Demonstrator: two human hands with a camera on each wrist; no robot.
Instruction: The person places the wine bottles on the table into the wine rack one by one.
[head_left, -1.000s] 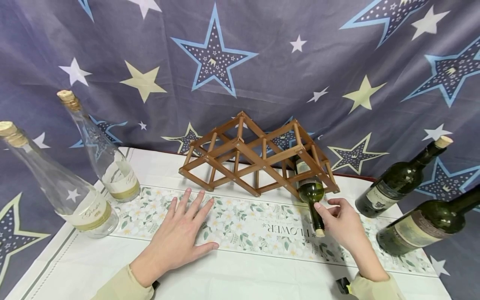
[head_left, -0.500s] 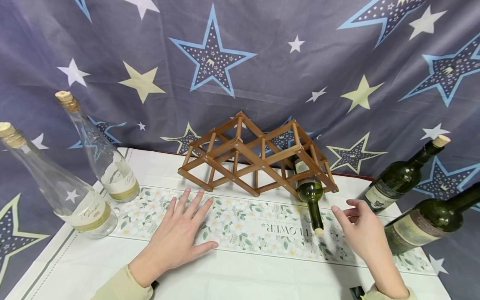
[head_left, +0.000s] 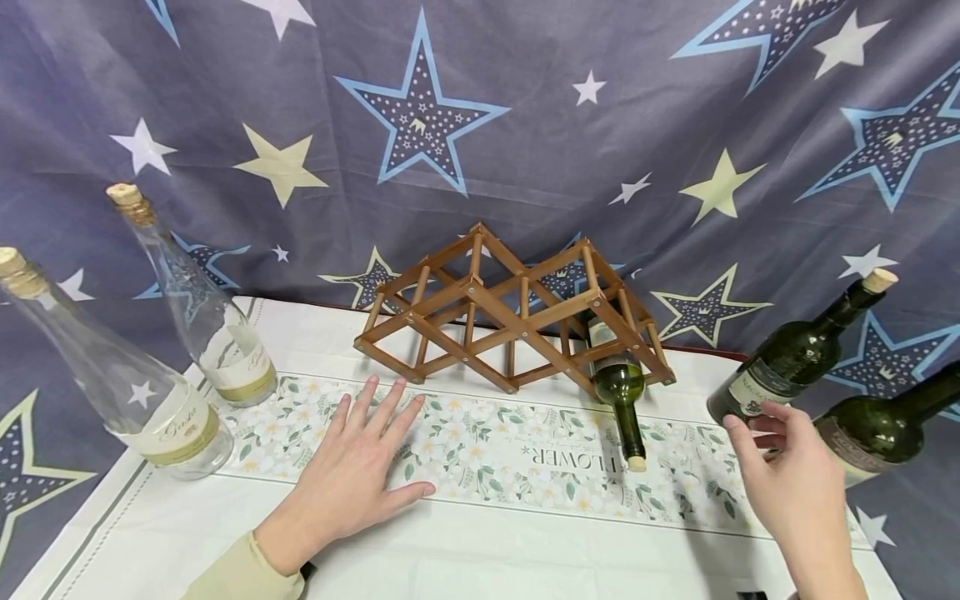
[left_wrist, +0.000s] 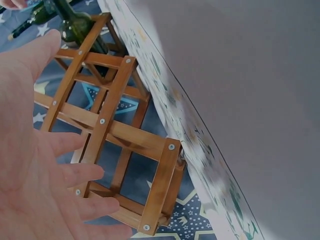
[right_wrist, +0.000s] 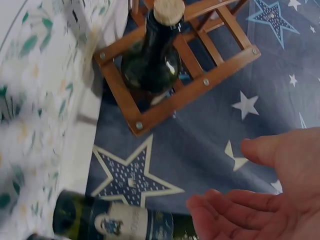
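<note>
A slate-purple curtain (head_left: pixel 555 179) printed with stars hangs behind everything, and before it I see a table under a white tablecloth (head_left: pixel 480 554), crossed by a band of printed flowers (head_left: pixel 498 467). Near the curtain stands a brown wooden wine rack (head_left: pixel 522 333), a lattice of diamond-shaped compartments. Its low compartment at the right end holds a dark green wine bottle (head_left: pixel 620 383), lying with its neck poking out toward the person.

On the left of the table, two tall clear glass bottles stand upright, the front one (head_left: pixel 112 367) and the rear one (head_left: pixel 206 304), both with gold-banded labels; a star on the curtain shows right through the glass. On the right are two more green wine bottles, also upright: an inner bottle (head_left: pixel 802 358) and an outer bottle (head_left: pixel 873 433), whose neck runs out of the head view. Their glass is too dark for me to tell what is inside.

The left hand (head_left: pixel 352 467) is spread wide over the flowers in front of the rack, holding nothing. The right hand (head_left: pixel 798 475) is just beside the two upright green bottles, thumb apart from loosely bent fingers, its grasp unfilled; I cannot tell whether it touches either one.

Smallest are the corks, including the one (head_left: pixel 637 463) in the lying bottle's mouth.
</note>
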